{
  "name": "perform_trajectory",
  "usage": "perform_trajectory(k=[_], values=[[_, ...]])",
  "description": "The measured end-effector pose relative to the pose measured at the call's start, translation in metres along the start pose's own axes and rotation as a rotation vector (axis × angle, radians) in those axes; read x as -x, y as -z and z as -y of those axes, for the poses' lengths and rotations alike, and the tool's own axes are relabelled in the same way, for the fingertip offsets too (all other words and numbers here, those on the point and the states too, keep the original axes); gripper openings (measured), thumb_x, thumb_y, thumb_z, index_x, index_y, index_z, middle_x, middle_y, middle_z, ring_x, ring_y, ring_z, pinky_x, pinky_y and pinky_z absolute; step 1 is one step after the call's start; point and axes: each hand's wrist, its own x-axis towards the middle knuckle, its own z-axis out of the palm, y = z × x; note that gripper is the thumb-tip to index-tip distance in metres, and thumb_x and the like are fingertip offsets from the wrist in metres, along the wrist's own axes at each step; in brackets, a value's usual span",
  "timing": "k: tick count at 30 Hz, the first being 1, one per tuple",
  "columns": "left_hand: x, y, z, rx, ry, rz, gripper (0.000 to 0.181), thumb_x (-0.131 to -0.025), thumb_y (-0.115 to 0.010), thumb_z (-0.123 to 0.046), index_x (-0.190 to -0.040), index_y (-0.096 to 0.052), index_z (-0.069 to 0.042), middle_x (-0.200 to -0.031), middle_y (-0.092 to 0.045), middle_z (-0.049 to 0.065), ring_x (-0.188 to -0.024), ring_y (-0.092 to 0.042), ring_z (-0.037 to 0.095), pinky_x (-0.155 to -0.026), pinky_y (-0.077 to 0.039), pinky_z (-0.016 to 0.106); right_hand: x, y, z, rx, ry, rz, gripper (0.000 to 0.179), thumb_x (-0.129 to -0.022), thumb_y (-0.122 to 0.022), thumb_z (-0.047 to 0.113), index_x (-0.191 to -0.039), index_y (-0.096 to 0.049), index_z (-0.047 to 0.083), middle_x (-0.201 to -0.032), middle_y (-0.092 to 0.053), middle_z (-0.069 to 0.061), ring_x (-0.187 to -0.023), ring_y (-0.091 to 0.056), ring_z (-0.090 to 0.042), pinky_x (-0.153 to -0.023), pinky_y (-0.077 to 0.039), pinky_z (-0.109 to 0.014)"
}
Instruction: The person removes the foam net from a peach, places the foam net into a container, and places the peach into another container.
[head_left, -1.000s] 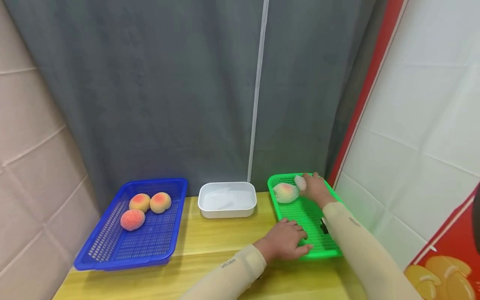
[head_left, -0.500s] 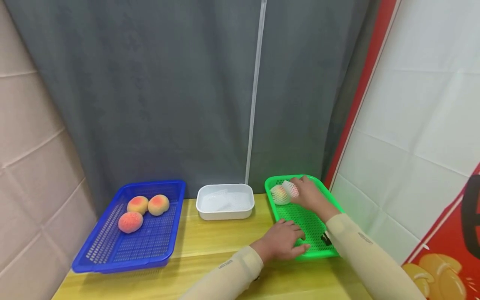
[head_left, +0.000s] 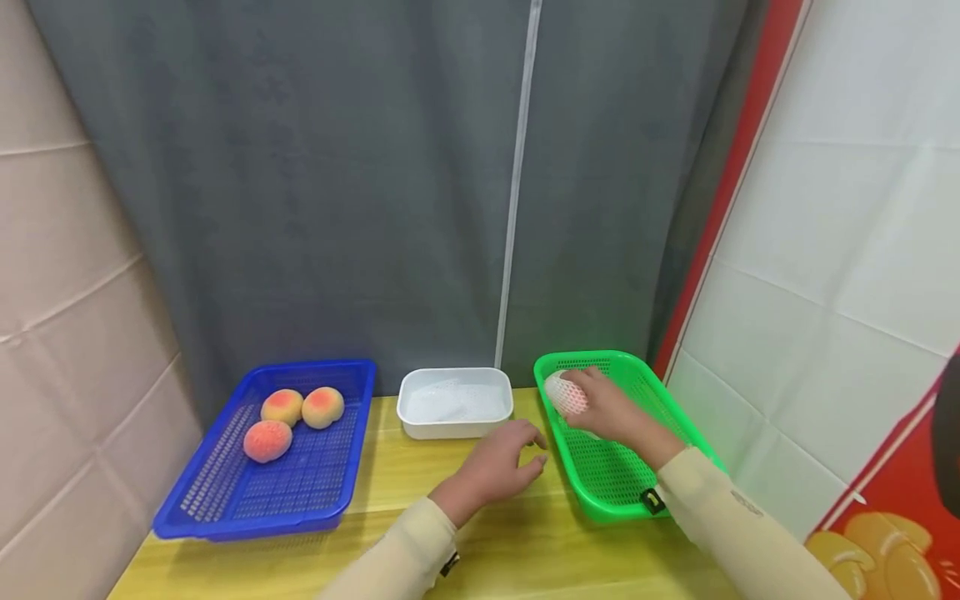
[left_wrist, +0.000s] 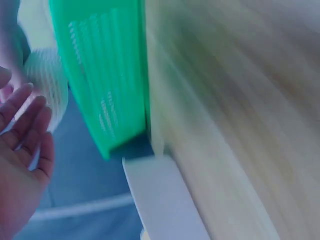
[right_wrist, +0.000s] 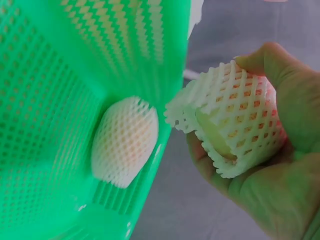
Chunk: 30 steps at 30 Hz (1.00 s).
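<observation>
My right hand (head_left: 603, 408) grips a peach (right_wrist: 252, 117) wrapped in a white foam net, over the left side of the green basket (head_left: 581, 483). The net's loose end gapes, and pale yellow fruit shows through it in the right wrist view. A second netted peach (right_wrist: 125, 142) lies in the green basket; in the head view it is mostly hidden below the held one. Left of the basket, my left hand (head_left: 498, 462) hovers over the table with relaxed, slightly bent fingers and nothing in them. In the left wrist view its palm (left_wrist: 17, 185) shows.
A blue basket (head_left: 341, 479) at the left holds three bare peaches (head_left: 267, 440). Between the baskets stands a white tray (head_left: 455, 429) with white netting in it. A grey curtain (head_left: 337, 208) hangs behind the wooden table (head_left: 420, 487), and a white wall panel (head_left: 840, 275) rises at the right.
My right hand has lifted the netted peach and carried it left, across the other one. My left hand has left the green basket's near edge and moved left toward the white tray.
</observation>
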Motion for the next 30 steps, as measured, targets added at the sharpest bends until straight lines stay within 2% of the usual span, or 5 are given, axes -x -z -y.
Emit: perform_trajectory(k=[2, 6, 13, 22, 30], values=[[0.011, 0.012, 0.008, 0.022, 0.064, -0.016, 0.014, -0.103, -0.071, -0.023, -0.114, -0.073, -0.015, -0.112, -0.073, 0.001, -0.107, -0.070, 0.018, -0.096, -0.058, 0.035, 0.000, -0.002, 0.009, -0.015, 0.032, 0.000, 0.070, -0.084, -0.087, 0.015, -0.150, -0.063, 0.011, -0.128, -0.060, -0.018, -0.097, -0.061, -0.027, -0.074, -0.055, -0.041], [0.031, 0.031, 0.022, 0.056, 0.146, -0.081, 0.011, -0.101, -0.074, -0.020, -0.111, -0.074, -0.015, -0.109, -0.073, 0.001, -0.104, -0.071, 0.020, -0.094, -0.060, 0.039, 0.000, -0.008, 0.027, -0.063, 0.077, 0.023, 0.065, -0.083, -0.088, 0.013, -0.145, -0.066, 0.015, -0.132, -0.059, -0.016, -0.098, -0.060, -0.026, -0.074, -0.056, -0.040], [0.057, 0.051, 0.037, 0.084, 0.271, -0.168, 0.007, -0.099, -0.076, -0.017, -0.105, -0.074, -0.017, -0.105, -0.073, 0.000, -0.103, -0.071, 0.021, -0.094, -0.060, 0.043, 0.000, -0.025, 0.051, -0.128, 0.140, 0.093, 0.066, -0.085, -0.088, 0.010, -0.147, -0.066, 0.017, -0.127, -0.059, -0.008, -0.101, -0.059, -0.022, -0.078, -0.057, -0.036], [0.074, 0.074, 0.046, 0.118, 0.418, -0.231, 0.003, -0.101, -0.077, -0.018, -0.102, -0.075, -0.020, -0.107, -0.072, -0.006, -0.105, -0.071, 0.018, -0.094, -0.060, 0.046, -0.002, -0.045, 0.081, -0.129, 0.266, 0.153, 0.063, -0.084, -0.089, 0.010, -0.142, -0.066, 0.020, -0.133, -0.058, -0.004, -0.110, -0.058, -0.021, -0.087, -0.058, -0.036], [0.088, 0.089, 0.053, 0.156, 0.478, -0.272, 0.007, -0.100, -0.077, -0.011, -0.103, -0.075, -0.017, -0.106, -0.073, -0.003, -0.105, -0.071, 0.020, -0.091, -0.059, 0.047, -0.010, -0.062, 0.108, -0.101, 0.380, 0.229, 0.061, -0.085, -0.089, 0.011, -0.141, -0.066, 0.024, -0.128, -0.058, 0.001, -0.109, -0.059, -0.016, -0.091, -0.057, -0.033]])
